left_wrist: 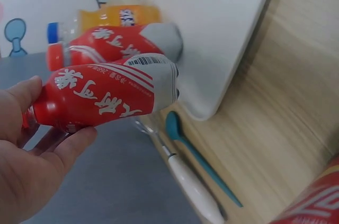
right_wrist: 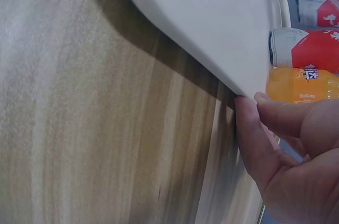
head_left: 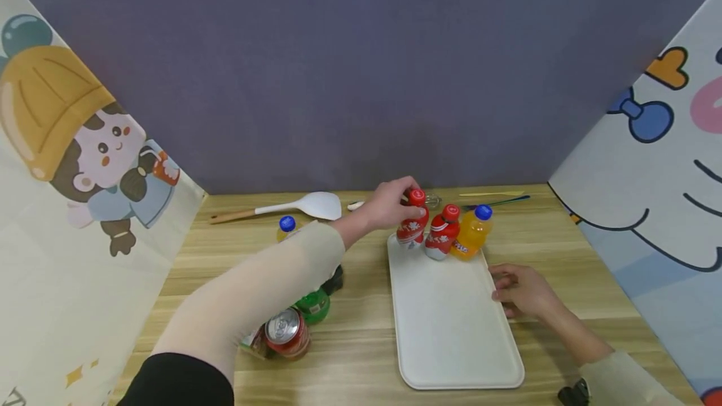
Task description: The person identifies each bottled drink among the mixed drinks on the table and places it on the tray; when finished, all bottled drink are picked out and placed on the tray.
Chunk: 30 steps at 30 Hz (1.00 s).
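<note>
Gripping the red bottle (head_left: 413,224) near its cap, the left hand (head_left: 389,204) keeps it upright at the white tray's (head_left: 451,324) far corner — fingers curled round the neck. The right hand (head_left: 521,290) rests loose-fingered against the tray's edge, likely steadying it. White script marks the bottle's red sleeve.

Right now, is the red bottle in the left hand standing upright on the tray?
Upright. The red bottle stands at the tray corner, cap up, left hand gripping its top.
</note>
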### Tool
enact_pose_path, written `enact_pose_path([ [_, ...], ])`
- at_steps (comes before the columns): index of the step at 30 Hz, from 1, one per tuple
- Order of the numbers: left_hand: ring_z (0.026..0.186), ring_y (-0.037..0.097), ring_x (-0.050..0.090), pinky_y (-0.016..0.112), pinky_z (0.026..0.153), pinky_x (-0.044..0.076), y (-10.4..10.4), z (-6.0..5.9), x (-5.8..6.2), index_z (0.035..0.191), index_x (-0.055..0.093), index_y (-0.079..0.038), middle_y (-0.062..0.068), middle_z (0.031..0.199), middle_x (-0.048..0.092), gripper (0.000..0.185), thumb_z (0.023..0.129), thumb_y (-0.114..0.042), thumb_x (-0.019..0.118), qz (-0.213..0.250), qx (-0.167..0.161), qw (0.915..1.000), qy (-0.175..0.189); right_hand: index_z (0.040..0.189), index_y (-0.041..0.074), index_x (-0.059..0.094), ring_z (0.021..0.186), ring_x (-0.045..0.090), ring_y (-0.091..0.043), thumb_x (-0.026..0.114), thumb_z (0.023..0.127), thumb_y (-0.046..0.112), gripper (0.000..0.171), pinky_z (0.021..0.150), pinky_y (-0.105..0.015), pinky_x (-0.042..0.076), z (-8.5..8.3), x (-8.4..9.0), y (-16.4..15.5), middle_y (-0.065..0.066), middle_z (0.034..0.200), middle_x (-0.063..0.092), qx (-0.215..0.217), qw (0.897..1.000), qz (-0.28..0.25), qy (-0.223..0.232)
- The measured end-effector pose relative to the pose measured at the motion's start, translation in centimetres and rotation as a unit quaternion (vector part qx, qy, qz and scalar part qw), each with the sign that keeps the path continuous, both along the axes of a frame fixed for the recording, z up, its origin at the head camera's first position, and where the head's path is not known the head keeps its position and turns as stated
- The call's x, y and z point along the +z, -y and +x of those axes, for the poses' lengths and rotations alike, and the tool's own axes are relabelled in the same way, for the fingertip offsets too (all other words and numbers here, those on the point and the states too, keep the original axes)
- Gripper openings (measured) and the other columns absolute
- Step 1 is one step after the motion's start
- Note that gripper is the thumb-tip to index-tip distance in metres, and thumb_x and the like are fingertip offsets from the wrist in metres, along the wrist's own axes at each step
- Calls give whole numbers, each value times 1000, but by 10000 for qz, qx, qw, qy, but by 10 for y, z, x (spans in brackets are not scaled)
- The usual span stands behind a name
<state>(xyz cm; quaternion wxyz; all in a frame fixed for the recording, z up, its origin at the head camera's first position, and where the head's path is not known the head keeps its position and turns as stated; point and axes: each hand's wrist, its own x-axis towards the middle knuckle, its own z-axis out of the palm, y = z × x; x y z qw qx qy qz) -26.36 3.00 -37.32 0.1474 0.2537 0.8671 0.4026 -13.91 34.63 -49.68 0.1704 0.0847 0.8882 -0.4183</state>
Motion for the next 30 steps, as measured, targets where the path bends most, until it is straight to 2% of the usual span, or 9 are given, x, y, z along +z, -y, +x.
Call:
enact_pose_path([
  [7,99,14,64,27,81,57,-9,-1,-19,125,56,-14,1,112,66,33,97,-19,73,-388,56,9992,-11,139,-3,55,71,66,-22,76,90,0,54,59,-38,62,2,-3,0,-17,103,66,-6,10000,-15,-44],
  [14,99,15,63,26,81,56,-13,1,-31,122,55,-11,2,113,66,33,96,-17,74,-442,20,9990,-37,139,-3,55,71,66,-22,75,89,-1,54,59,-38,62,2,-4,-1,-16,102,66,29,10000,-8,-89],
  [30,100,15,63,26,84,56,-13,-1,-38,119,61,-13,0,113,67,35,91,-20,80,-142,109,9998,101,139,-3,56,72,65,-22,75,89,-1,53,58,-38,62,1,-4,-1,-15,101,66,2,9999,-34,-119],
])
